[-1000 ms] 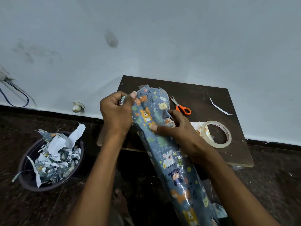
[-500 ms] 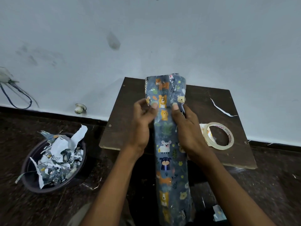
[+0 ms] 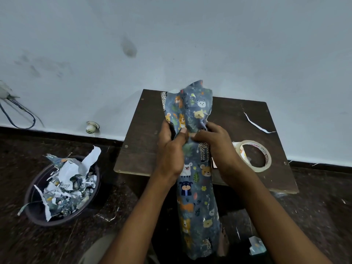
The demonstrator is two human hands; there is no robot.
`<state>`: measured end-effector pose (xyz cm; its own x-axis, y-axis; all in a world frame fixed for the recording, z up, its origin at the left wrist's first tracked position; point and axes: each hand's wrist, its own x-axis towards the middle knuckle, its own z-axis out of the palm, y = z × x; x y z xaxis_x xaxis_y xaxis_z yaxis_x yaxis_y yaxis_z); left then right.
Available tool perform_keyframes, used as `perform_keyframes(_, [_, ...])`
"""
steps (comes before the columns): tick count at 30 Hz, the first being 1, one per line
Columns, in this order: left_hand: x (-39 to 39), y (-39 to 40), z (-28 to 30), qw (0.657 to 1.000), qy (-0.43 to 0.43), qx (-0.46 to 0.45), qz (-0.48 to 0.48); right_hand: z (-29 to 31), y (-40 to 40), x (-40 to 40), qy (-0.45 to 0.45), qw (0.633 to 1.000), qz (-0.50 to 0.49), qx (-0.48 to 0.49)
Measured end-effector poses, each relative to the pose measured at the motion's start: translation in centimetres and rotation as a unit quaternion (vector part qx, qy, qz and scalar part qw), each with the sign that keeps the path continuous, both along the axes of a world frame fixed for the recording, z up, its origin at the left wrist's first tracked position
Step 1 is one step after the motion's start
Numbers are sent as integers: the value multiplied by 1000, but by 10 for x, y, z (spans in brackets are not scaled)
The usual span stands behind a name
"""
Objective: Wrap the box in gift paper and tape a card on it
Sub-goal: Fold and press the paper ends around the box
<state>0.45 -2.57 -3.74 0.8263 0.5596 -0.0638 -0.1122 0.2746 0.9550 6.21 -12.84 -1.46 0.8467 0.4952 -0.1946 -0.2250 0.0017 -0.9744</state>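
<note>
Since half a second ago, both hands have closed inward on the long roll of blue gift paper printed with cartoon animals (image 3: pixel 196 180), pinching it at one spot so that the far end, flat before, now flares and crumples above the fingers. The left hand (image 3: pixel 170 149) grips the roll from its left side, thumb pressed across the front and fingers curled round the paper. The right hand (image 3: pixel 215 143) clutches it from the right, fingertips meeting the left thumb at the pinch. The roll runs lengthwise away from the person, its near end low between the forearms, its ruffled far end over the dark brown wooden board (image 3: pixel 144 134) (which sits low on the speckled dark floor against the pale wall). A ring of clear adhesive tape (image 3: pixel 266 159) lies on the board just right of the right wrist, and a thin white paper sliver (image 3: pixel 255 123) lies farther back. On the floor to the left stands a dark round bowl (image 3: pixel 36 212) heaped with torn paper scraps (image 3: pixel 66 183). No box can be made out.
</note>
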Motion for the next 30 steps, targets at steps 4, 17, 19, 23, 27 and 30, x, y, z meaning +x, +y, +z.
perform_keyframes(4, [1, -2, 0, 1000, 12, 21, 16, -4, 8, -4, 71, 997, -31, 1])
perform_keyframes(17, [1, 8, 4, 999, -18, 27, 17, -3, 9, -3, 46, 998, -38, -19])
perform_keyframes(19, [2, 14, 4, 999, -18, 26, 24, -2, 10, -2, 58, 997, -31, -28])
perform_keyframes(23, [2, 32, 5, 998, 41, 38, 40, 2, 8, -1, 65, 995, -29, -64])
perform_keyframes(27, [-5, 36, 6, 991, 116, 65, -16, 3, 5, 0, 46, 996, -22, -70])
perform_keyframes(30, [-7, 31, 7, 985, 128, 91, -68, 0, 5, 1, 40, 996, -25, -73])
